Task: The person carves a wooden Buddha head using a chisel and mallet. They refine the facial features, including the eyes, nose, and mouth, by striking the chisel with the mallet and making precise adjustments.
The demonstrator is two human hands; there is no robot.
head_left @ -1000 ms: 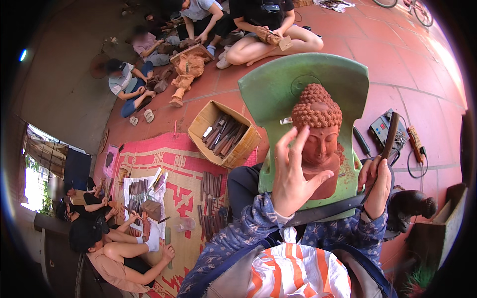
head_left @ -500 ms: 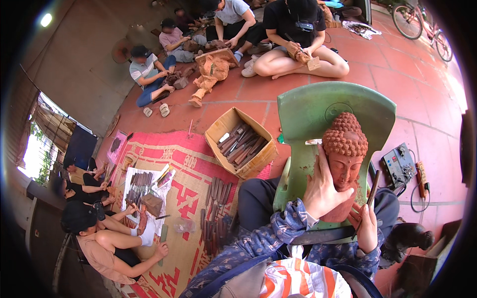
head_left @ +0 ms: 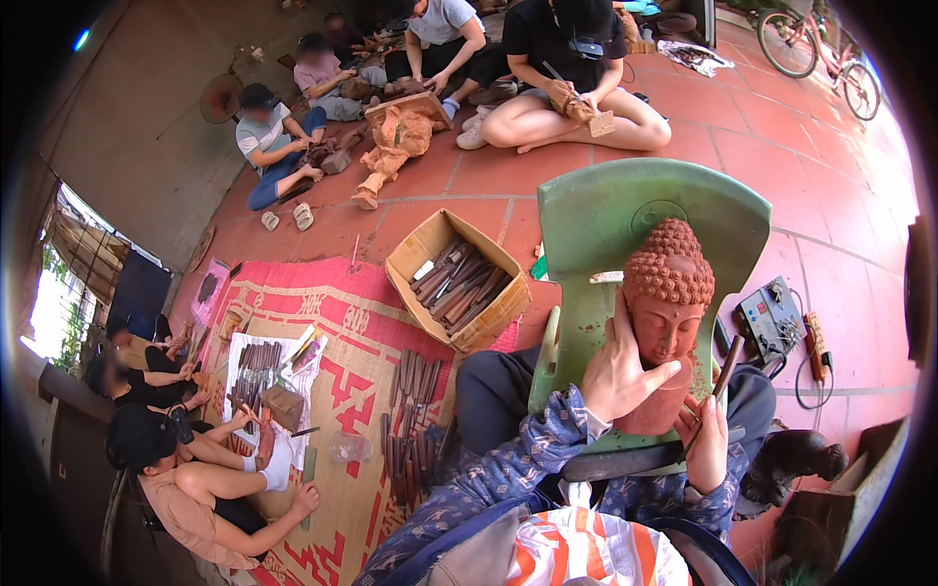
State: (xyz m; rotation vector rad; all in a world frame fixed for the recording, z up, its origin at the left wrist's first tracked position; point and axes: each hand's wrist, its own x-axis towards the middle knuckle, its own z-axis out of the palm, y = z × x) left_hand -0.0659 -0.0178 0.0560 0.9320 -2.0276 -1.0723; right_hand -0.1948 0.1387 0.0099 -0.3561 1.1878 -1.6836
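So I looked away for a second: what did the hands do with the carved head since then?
The left hand dropped from the curled crown to cup the carved head at its cheek. The right hand keeps its grip on the chisel; the head stays on the green chair.

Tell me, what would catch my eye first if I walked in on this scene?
Probably the reddish-brown carved head at centre right, propped against a green plastic chair. The left hand steadies its cheek while the right hand holds a slim carving tool beside it. Left of the chair, a cardboard box of tools sits on the red tiles.
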